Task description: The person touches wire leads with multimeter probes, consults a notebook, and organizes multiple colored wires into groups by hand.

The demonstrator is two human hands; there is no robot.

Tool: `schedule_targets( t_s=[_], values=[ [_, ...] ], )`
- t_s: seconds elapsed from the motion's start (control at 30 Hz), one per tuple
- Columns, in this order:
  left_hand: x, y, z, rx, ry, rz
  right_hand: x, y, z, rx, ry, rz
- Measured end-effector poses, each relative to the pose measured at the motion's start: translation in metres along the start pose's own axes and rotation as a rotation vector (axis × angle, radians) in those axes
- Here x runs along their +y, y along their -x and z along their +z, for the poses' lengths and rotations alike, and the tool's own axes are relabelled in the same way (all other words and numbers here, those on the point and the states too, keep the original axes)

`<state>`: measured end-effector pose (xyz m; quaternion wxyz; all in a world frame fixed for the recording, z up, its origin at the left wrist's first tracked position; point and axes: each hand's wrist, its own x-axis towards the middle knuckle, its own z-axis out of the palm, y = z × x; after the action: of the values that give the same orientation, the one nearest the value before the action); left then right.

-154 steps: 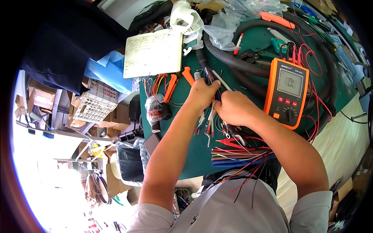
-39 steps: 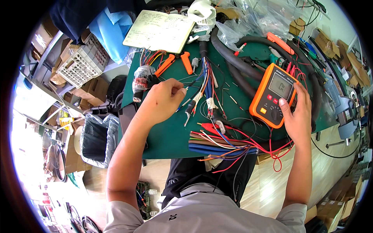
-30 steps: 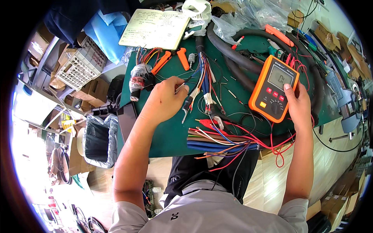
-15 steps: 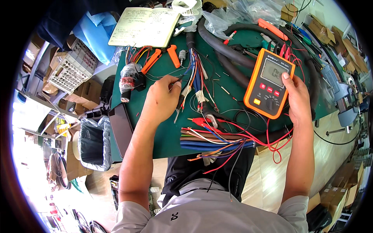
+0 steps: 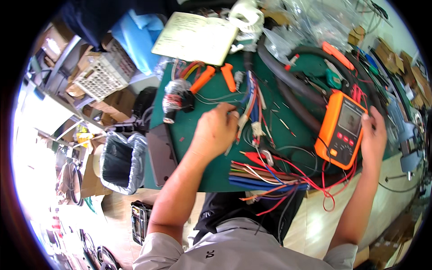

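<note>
1 orange meter (image 5: 341,130) at right hand (image 5: 375,137), 1 open notebook (image 5: 195,38)

Left hand (image 5: 215,131) at the wire bundle (image 5: 254,101), right hand (image 5: 374,139) at the orange meter (image 5: 334,130)

Over a green tabletop (image 5: 216,180), the left hand curls beside the fanned wire bundle; whatever it may hold is too blurred to tell. The right hand touches the orange meter's right edge. A red clip (image 5: 254,157) lies near the bundle's lower ends. An open notebook (image 5: 193,38) lies beyond two orange handles (image 5: 228,77).
</note>
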<state>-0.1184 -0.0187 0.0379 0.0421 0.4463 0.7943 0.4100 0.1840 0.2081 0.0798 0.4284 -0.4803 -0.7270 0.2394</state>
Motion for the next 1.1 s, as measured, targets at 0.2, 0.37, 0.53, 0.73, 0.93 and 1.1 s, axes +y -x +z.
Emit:
schedule_targets(
  t_s=[0.2,0.37,0.53,0.73,0.93,1.1],
  values=[
    [0.001,0.0,-0.002,-0.002,0.006,-0.005,-0.079,0.039,0.005,0.016,0.184,-0.573],
    [0.002,0.003,-0.005,-0.007,-0.017,0.01,-0.109,0.08,0.028,-0.269,0.103,-0.766],
    [0.025,0.0,-0.041,0.125,-0.113,0.21,-0.102,0.111,0.03,-0.315,0.087,-0.749],
    [-0.005,-0.098,-0.099,0.001,-0.511,0.058,-0.066,0.151,0.027,-0.079,0.011,-0.705],
    [-0.072,-0.178,-0.072,-0.127,-0.631,0.123,-0.051,0.161,0.041,-0.038,-0.016,-0.635],
    [-0.068,-0.209,-0.043,-0.254,-0.934,0.248,-0.042,0.167,0.042,-0.034,0.016,-0.644]
  ],
)
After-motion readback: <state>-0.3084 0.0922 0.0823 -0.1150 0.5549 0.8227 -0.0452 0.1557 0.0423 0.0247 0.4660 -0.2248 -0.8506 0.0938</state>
